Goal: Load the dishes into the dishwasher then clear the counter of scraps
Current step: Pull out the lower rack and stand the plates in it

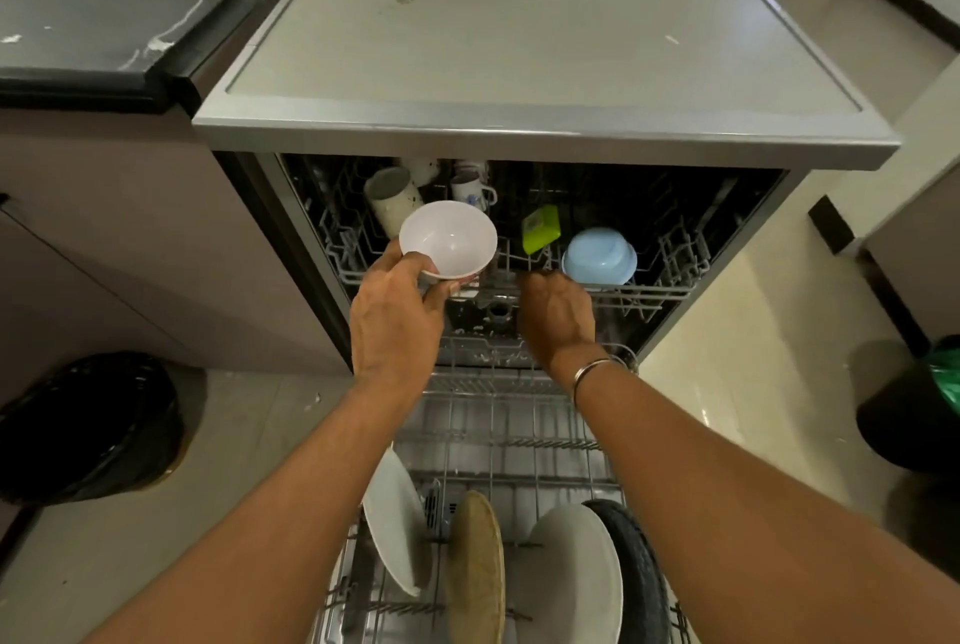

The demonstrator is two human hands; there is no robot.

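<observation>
**At the open dishwasher [545,139]: bowl held over upper rack**

At the front of the upper rack [644,292], the left hand [397,316] grasps a smooth, round white bowl [448,239] by its rim and underside, mouth tilted up. The right hand [558,313], a thin metal bangle [597,370] at the wrist, reaches to the rack's front rail. Its fingertips are hidden, so a grip cannot be confirmed.

The wire rack carries a pale blue bowl [599,256] turned mouth down, a lime-green block [540,228] on edge, a printed mug [470,191] and a speckled cylindrical tumbler [395,201] lying tilted behind the white bowl.

Below the forearms, the lower rack [509,435] is drawn out. It holds a white plate [395,529], a tan disc [475,570], a second white plate [576,576] and a dark plate [634,570], all on edge.

A black bin bag [88,425] sits on the floor at left.
</observation>
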